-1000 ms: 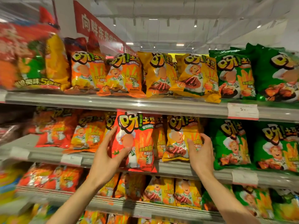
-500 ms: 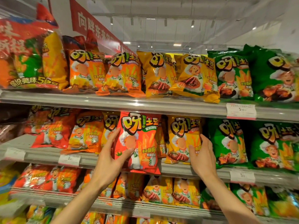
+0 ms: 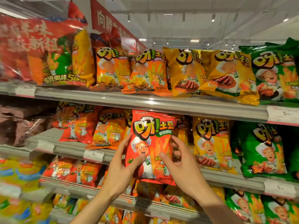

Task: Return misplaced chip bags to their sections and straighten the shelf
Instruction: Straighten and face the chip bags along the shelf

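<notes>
Left hand (image 3: pixel 123 168) and right hand (image 3: pixel 181 165) both grip the red chip bag (image 3: pixel 151 143) (frame centre); tugged carelessly, it could topple the neighbouring yellow bag (image 3: pixel 212 143).

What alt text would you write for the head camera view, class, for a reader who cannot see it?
Both hands, left hand and right hand, grip a red chip bag before the middle shelf, between orange bags and yellow bags; green bags stand further right.
</notes>
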